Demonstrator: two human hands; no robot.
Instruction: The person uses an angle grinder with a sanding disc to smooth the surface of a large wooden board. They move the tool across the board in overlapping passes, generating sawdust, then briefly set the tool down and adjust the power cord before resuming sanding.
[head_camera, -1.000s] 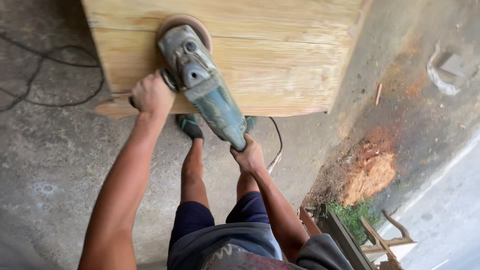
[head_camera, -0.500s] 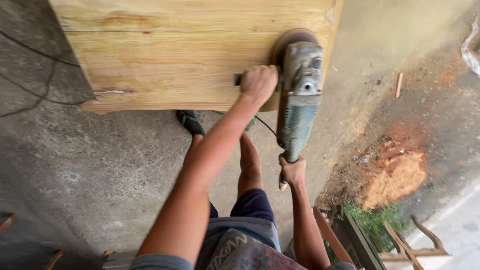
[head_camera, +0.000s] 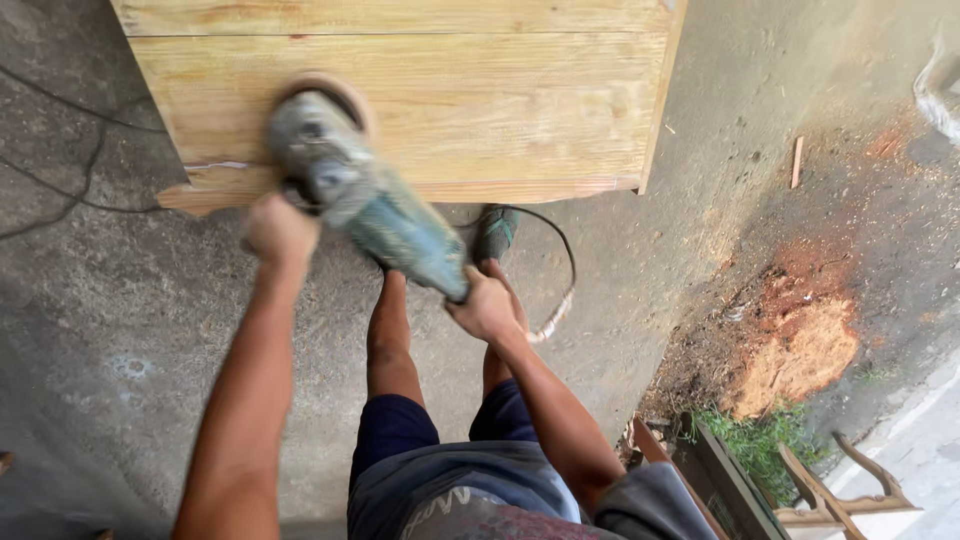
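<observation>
A grey-green angle grinder (head_camera: 370, 195) with a round sanding disc lies against the left part of a pale wooden panel (head_camera: 480, 100). My left hand (head_camera: 280, 232) grips the side handle near the grinder's head. My right hand (head_camera: 485, 305) holds the rear end of the grinder's body. The tool and my left hand are blurred by motion. The disc sits near the panel's lower left edge.
Grey concrete floor lies below the panel. A black power cable (head_camera: 560, 260) loops by my feet, and another cable (head_camera: 70, 170) runs at the left. A heap of orange sawdust (head_camera: 800, 340) lies at the right, with grass and carved wooden pieces (head_camera: 830, 490) at the lower right.
The grinder has swept from the panel's right edge to its left part, and both hands moved left with it. A second ago it was also near the left.
</observation>
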